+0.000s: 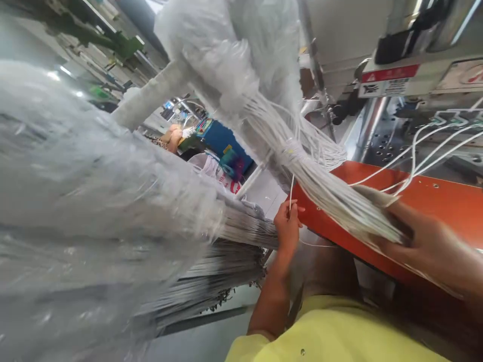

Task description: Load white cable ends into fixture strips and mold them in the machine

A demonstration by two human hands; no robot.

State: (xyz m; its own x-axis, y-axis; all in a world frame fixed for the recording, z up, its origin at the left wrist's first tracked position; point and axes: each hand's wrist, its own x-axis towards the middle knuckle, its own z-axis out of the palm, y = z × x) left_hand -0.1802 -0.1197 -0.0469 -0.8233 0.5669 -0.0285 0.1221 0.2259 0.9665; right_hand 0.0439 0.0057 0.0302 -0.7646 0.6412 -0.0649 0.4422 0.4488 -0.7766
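Note:
A thick bundle of white wires point(332, 188), tied near its upper part, hangs from under plastic sheeting and slants down to the right. My right hand point(426, 246) is wrapped round its lower end, slightly blurred by motion. Left of the bundle, my left hand point(288, 223) pinches a single white wire point(292, 188) that runs upward from its fingers. A thin strand trails to the right just below that hand. Close beside my left wrist are more grey-white wires point(249, 229), their upper part covered by plastic.
Clear plastic sheeting point(94, 201) over hanging wires fills the left. An orange surface point(445, 196) lies at right, below a machine with a red warning label point(390, 80) and several connected white wires. Farther back, another person's hand point(174, 137) shows near a blue box point(222, 143).

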